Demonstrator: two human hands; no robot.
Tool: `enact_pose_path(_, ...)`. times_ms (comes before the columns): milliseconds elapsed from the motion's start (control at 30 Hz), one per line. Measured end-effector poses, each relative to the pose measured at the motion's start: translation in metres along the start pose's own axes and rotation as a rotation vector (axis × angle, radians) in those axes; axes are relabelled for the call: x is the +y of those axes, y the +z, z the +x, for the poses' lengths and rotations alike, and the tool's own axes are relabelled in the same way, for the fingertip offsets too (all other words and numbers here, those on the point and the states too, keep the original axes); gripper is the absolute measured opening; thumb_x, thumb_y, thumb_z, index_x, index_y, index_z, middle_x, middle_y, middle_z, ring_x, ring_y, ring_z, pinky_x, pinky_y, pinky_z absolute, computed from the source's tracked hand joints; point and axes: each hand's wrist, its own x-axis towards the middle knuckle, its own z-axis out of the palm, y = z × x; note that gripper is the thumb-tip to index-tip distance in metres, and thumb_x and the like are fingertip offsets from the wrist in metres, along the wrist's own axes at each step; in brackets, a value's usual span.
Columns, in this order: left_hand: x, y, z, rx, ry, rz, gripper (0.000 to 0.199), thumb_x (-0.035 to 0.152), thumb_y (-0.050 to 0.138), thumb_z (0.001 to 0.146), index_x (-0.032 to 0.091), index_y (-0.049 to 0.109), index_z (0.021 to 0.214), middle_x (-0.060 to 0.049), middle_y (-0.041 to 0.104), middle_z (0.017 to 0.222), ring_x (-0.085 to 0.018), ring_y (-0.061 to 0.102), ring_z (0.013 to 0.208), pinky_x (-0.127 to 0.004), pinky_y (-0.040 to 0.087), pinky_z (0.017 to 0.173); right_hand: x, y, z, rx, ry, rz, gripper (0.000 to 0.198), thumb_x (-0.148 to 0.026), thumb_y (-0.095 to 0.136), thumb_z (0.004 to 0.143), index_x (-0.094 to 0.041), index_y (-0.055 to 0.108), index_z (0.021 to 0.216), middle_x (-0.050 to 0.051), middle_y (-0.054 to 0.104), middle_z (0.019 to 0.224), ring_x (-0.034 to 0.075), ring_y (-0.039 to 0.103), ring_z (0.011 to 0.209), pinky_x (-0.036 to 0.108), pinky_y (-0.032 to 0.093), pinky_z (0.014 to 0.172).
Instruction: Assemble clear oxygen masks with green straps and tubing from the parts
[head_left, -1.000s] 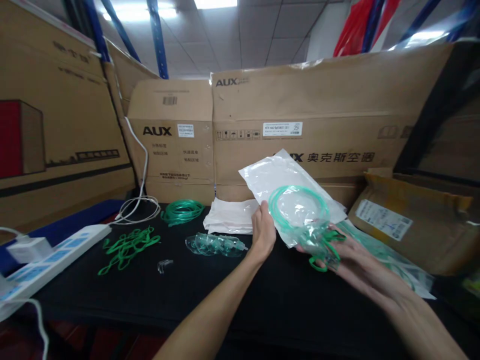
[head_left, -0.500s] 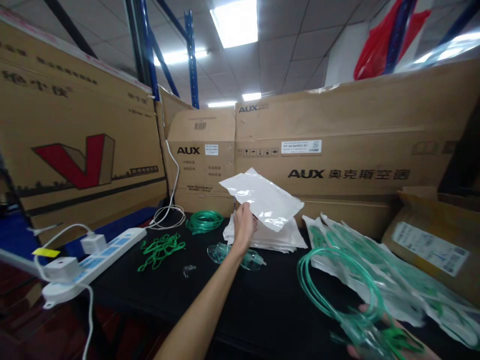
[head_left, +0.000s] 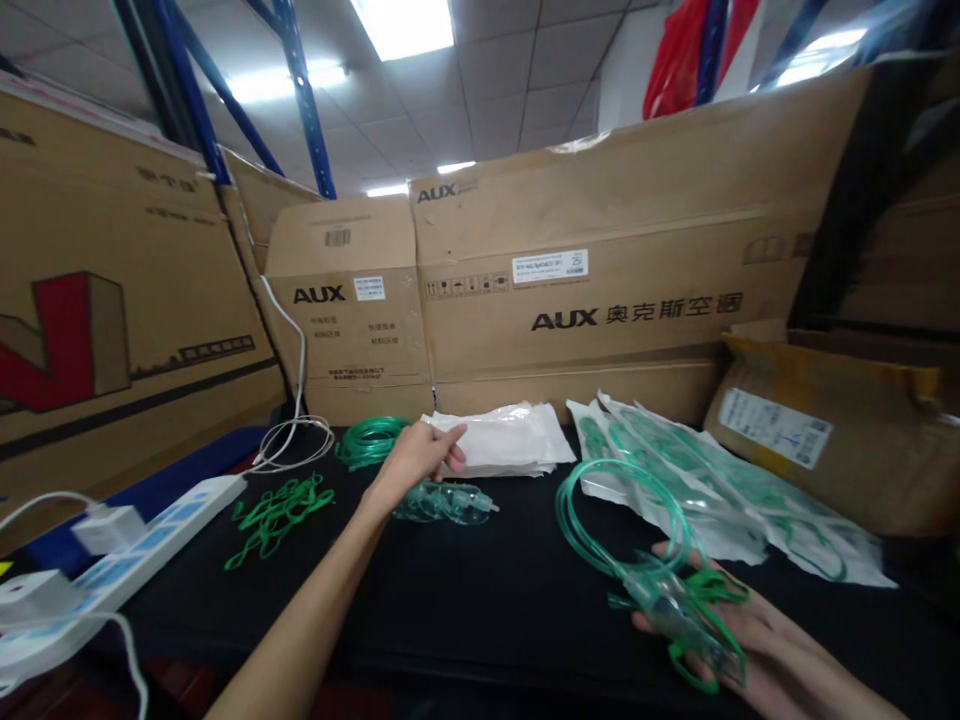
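My left hand (head_left: 426, 452) is at the near left edge of a stack of white pouches (head_left: 510, 440). Its thumb points right, apart from the fingers, and no pouch shows lifted in it. Just below it lies a clear green mask (head_left: 448, 502), partly covered by my wrist. At the lower right, my right hand (head_left: 712, 625) is closed around a clear oxygen mask (head_left: 667, 605) with coiled green tubing (head_left: 574, 525) and a green elastic strap (head_left: 716, 588). This bundle is held above the black tabletop (head_left: 480, 600).
Filled pouches with green tubing (head_left: 675, 470) lie at the right, before an opened carton (head_left: 832, 430). Left of my hand are a tubing coil (head_left: 371, 442) and green elastic straps (head_left: 281, 515). A power strip (head_left: 161, 560) lies far left. Large cardboard boxes (head_left: 600, 350) wall the back.
The raised white pouch is down on the stack, and my left hand has lowered beside it. My right hand with the mask has come further into view. The camera has turned right.
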Motion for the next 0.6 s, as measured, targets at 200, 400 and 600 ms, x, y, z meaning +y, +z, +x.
enact_pose_path(200, 0.010, 0.011, 0.028, 0.037, 0.044, 0.378, 0.057, 0.061, 0.062, 0.086, 0.021, 0.073, 0.126, -0.018, 0.063, 0.145, -0.042, 0.049, 0.142, -0.049, 0.034, 0.116, -0.001, 0.004, -0.002, -0.024, 0.007, 0.022, 0.041, -0.044, 0.082, 0.078, -0.028, 0.080, 0.115, 0.011, 0.078, 0.125, 0.042, 0.063, 0.131, 0.053, 0.056, 0.105)
enact_pose_path(400, 0.015, 0.071, 0.053, -0.165, -0.113, 0.573, 0.114, 0.084, 0.063, 0.069, 0.023, 0.037, 0.161, -0.020, 0.017, 0.171, -0.052, 0.016, 0.155, -0.076, 0.016, 0.116, -0.005, 0.013, -0.008, -0.035, -0.007, 0.048, 0.042, -0.043, 0.081, 0.080, -0.024, 0.078, 0.118, 0.015, 0.079, 0.121, 0.041, 0.067, 0.126, 0.054, 0.053, 0.106)
enact_pose_path(600, 0.025, 0.109, 0.072, -0.223, -0.175, 0.599, 0.107, 0.081, 0.057, 0.079, 0.021, 0.031, 0.163, -0.021, 0.009, 0.173, -0.057, 0.001, 0.154, -0.085, 0.014, 0.108, -0.008, 0.021, -0.013, -0.010, 0.008, 0.059, 0.046, -0.041, 0.082, 0.079, -0.025, 0.077, 0.121, 0.014, 0.079, 0.122, 0.040, 0.069, 0.122, 0.054, 0.051, 0.109)
